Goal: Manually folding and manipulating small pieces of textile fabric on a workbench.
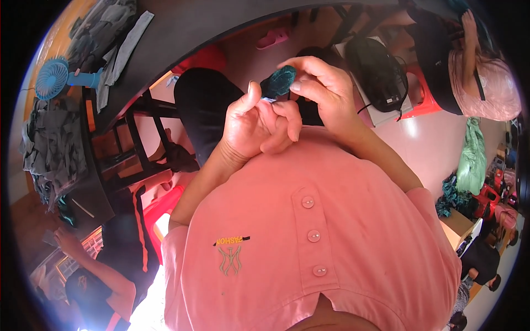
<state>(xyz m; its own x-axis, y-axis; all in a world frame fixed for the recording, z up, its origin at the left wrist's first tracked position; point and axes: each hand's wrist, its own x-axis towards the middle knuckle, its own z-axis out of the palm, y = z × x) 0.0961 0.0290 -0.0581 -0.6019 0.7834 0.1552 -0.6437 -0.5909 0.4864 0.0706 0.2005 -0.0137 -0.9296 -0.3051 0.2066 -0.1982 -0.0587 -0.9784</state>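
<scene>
A small garment workshop is showing here: heaps of cut grey fabric pieces (pixel 52 146) are lying along the dark worktable's (pixel 182 33) left edge beside a small blue fan (pixel 52 78), and other seated workers (pixel 475 71) are working nearby.

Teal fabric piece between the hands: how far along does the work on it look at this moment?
Done: nothing finished shows near the hands. In hand: the left hand and right hand pinch one small teal fabric piece above the lap, its shape bunched and hard to read. Left: heaps of grey cloth pieces lie on the dark table by a blue fan, seemingly untouched.
</scene>
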